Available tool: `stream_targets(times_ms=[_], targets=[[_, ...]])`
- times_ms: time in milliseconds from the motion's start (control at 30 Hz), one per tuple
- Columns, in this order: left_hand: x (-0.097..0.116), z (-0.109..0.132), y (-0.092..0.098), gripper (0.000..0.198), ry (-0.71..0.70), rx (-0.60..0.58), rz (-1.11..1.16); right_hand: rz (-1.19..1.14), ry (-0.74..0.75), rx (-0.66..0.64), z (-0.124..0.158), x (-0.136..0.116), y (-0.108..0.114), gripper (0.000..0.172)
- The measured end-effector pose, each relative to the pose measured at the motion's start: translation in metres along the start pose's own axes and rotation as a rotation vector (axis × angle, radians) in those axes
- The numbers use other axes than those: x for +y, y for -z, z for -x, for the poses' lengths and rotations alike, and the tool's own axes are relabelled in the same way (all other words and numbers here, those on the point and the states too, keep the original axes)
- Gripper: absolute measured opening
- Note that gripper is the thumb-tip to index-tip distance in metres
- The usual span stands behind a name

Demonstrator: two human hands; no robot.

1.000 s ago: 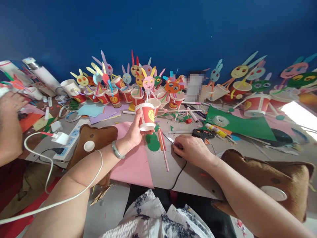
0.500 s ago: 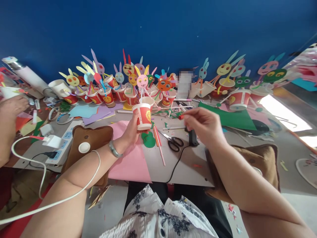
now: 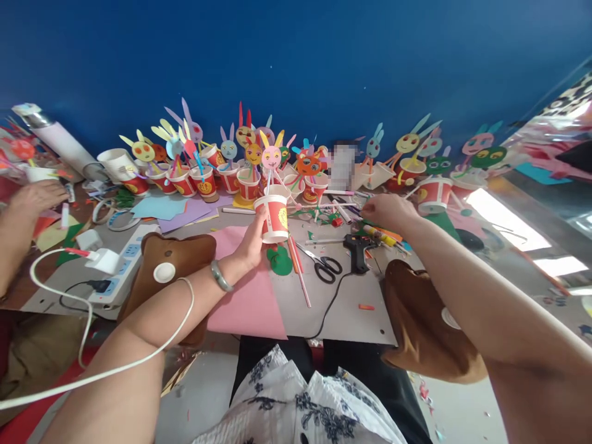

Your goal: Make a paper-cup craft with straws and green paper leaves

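My left hand (image 3: pixel 254 242) is wrapped around a red and white paper cup (image 3: pixel 276 217), holding it above the table. A pink rabbit-faced paper puppet (image 3: pixel 271 156) with yellow ears stands up out of this cup. Farther right, my right hand (image 3: pixel 389 213) is low over the clutter at the back, its fingers drawn together; what they pinch, if anything, is hidden. Just left of those fingertips lies a small red piece (image 3: pixel 337 222). A black glue gun (image 3: pixel 358 251) and black-handled scissors (image 3: pixel 327 269) lie between my hands, beside green paper circles (image 3: pixel 280 261).
Several cups with paper puppets line the blue wall (image 3: pixel 296 68). Pink paper (image 3: pixel 245 296) lies under my left hand. Brown cushions flank me, the left one (image 3: pixel 178 259) near a power strip (image 3: pixel 124 265). A white cable (image 3: pixel 139 367) crosses my left arm. Another person's hand (image 3: pixel 39 200) is at far left.
My right hand has moved away to the right and back; the red piece it pinched now lies on the table. The left hand still holds the cup. The view has shifted slightly.
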State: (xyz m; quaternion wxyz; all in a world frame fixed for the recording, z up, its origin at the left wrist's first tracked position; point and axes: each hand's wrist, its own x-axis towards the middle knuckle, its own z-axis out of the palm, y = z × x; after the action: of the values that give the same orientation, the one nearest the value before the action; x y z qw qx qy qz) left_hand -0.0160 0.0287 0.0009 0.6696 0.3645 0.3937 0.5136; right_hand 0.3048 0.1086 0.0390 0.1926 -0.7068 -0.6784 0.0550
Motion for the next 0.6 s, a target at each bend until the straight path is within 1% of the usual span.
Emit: stream_targets(times_ms=[67, 133, 167, 233, 267, 333, 400, 500, 567, 600], targets=[[-0.001, -0.001, 0.000, 0.072, 0.011, -0.022, -0.011, 0.018, -0.026, -0.014, -0.016, 0.006, -0.014, 0.026], [-0.002, -0.001, 0.000, 0.073, 0.040, -0.070, -0.007, 0.037, -0.056, -0.039, -0.027, 0.008, -0.025, 0.030], [-0.003, 0.000, 0.000, 0.073, 0.044, -0.096, -0.001, 0.049, -0.071, -0.056, -0.031, 0.009, -0.030, 0.029], [-0.003, 0.001, 0.001, 0.071, 0.025, -0.141, 0.005, 0.075, -0.107, -0.095, -0.038, 0.009, -0.037, 0.022], [-0.003, 0.003, 0.001, 0.069, -0.002, -0.159, 0.001, 0.085, -0.126, -0.115, -0.041, 0.009, -0.040, 0.020], [-0.002, 0.006, 0.000, 0.061, -0.092, -0.188, -0.041, 0.097, -0.160, -0.148, -0.044, 0.009, -0.045, 0.025], [-0.001, 0.008, -0.001, 0.057, -0.184, -0.272, -0.113, 0.094, -0.181, -0.165, -0.044, 0.009, -0.047, 0.031], [-0.003, 0.006, 0.001, 0.065, -0.278, -0.389, -0.211, 0.053, -0.175, -0.146, -0.041, 0.006, -0.048, 0.033], [-0.009, 0.003, 0.005, 0.074, -0.360, -0.394, -0.285, 0.001, -0.135, -0.098, -0.039, 0.002, -0.045, 0.034], [-0.012, 0.001, 0.008, 0.080, -0.405, -0.368, -0.331, -0.032, -0.101, -0.060, -0.037, 0.000, -0.043, 0.034]])
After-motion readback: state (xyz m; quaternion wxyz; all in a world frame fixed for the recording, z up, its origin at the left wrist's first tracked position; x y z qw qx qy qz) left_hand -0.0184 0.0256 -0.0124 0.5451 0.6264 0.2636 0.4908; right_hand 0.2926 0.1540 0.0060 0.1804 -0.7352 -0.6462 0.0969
